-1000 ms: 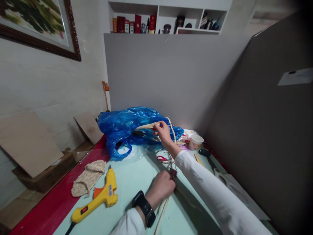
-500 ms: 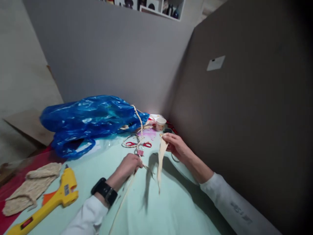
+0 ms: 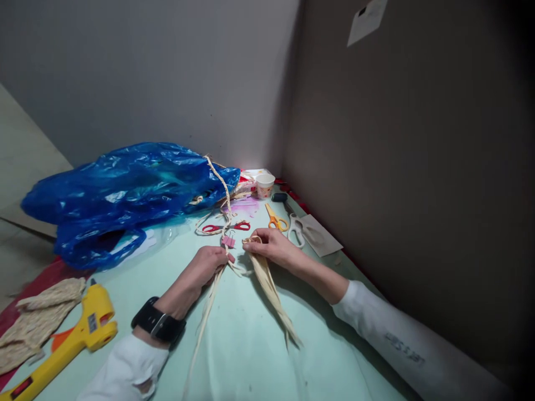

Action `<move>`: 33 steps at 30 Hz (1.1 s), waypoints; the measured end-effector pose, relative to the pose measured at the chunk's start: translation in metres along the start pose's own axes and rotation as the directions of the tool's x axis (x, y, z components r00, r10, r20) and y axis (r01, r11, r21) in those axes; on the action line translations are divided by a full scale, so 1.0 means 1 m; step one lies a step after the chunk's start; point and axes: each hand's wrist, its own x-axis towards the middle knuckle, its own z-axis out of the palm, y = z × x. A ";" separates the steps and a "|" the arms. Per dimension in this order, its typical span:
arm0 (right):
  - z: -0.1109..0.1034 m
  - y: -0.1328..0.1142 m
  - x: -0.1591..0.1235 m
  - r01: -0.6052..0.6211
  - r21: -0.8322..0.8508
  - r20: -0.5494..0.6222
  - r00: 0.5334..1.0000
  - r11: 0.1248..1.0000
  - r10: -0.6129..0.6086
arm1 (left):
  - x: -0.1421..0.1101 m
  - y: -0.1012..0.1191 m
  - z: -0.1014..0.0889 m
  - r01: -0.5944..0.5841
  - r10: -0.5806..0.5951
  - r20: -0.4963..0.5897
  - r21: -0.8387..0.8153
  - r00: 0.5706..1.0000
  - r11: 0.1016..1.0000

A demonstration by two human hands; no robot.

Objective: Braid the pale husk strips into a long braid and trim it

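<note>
My left hand (image 3: 208, 266) pinches the lower end of a pale braided cord (image 3: 220, 177), where loose strands hang out toward me over the cloth. A pink binder clip (image 3: 228, 241) grips the cord just beyond my fingertips. My right hand (image 3: 267, 245), to the right of the clip, is closed on the top of a wide, pale strip of dried husk (image 3: 267, 284), whose split tail slants down to the right. The two hands are a short way apart. Red-handled scissors (image 3: 213, 228) lie under the cord behind the clip.
A blue plastic bag (image 3: 125, 195) fills the back left. A yellow glue gun (image 3: 83, 328) and a woven piece (image 3: 45, 317) lie at left. Beyond my right hand are yellow scissors (image 3: 276, 218), white-handled scissors (image 3: 296, 229), a paper cup (image 3: 264, 186) and a dark spool (image 3: 279, 197). A wall (image 3: 397, 167) rises at right.
My right hand has moved left and closer to my left hand, bringing the husk strip with it. The strip now slants instead of hanging straight. The view has tilted downward.
</note>
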 end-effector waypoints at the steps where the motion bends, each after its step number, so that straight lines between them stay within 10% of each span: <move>1: 0.003 0.000 0.002 0.010 -0.080 -0.034 0.999 0.997 -0.013 | -0.001 0.000 0.000 0.000 0.000 0.008 -0.005 1.000 1.000; 11: 0.023 -0.005 0.003 0.060 -0.348 -0.138 0.984 0.935 -0.114 | -0.002 0.000 -0.005 -0.028 0.035 0.124 -0.057 0.992 0.998; 33: 0.012 -0.006 0.007 -0.059 0.279 0.110 0.993 0.958 0.029 | 0.003 -0.006 -0.012 -0.042 0.057 0.177 -0.086 0.983 0.995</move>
